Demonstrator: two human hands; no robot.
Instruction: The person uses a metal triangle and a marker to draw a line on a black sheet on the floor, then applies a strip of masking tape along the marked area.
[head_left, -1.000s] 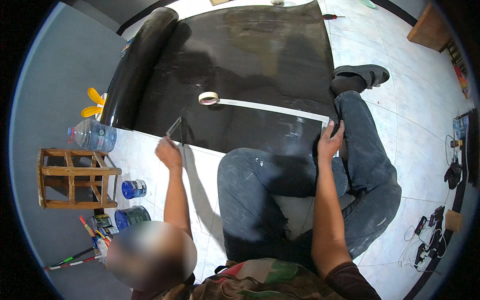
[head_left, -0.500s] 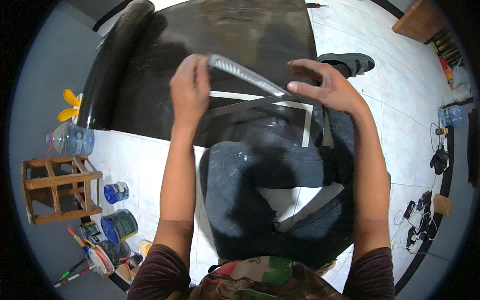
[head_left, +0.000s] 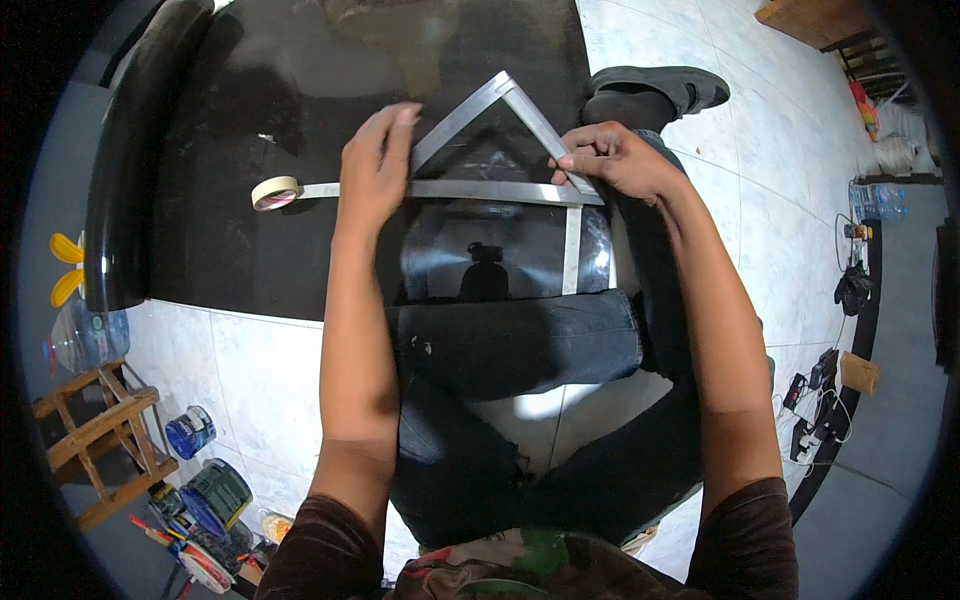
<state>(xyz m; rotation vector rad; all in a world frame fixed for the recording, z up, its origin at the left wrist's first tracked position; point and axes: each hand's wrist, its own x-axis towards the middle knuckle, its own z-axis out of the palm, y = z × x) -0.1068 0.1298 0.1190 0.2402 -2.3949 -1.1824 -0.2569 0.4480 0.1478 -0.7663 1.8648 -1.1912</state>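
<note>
A flat silvery metal triangle (head_left: 540,130) is over the black sheet (head_left: 240,130), its apex pointing away from me. My right hand (head_left: 620,165) pinches the right bar near its lower corner, thumb and fingers closed on the metal. At the other end, my left hand (head_left: 375,165) covers the triangle's left corner, fingers bent round it and partly hidden. Left of that hand stands a roll of cream masking tape (head_left: 275,193), with a pale tape strip (head_left: 320,190) running from it toward the triangle's lower bar. Another tape strip (head_left: 572,250) runs toward my knee on the sheet.
The sheet's rolled end (head_left: 140,150) lies at the left. A shoe (head_left: 660,90) rests beside its right edge. On the tiles at left are a wooden stool (head_left: 105,440), paint cans (head_left: 215,495) and a water jug (head_left: 90,335). Cables and power strips (head_left: 820,410) lie right.
The triangle was tilted and blurred in front of me; now it lies flatter, apex away. My right hand has closed on its right bar. The tape roll has come into sight.
</note>
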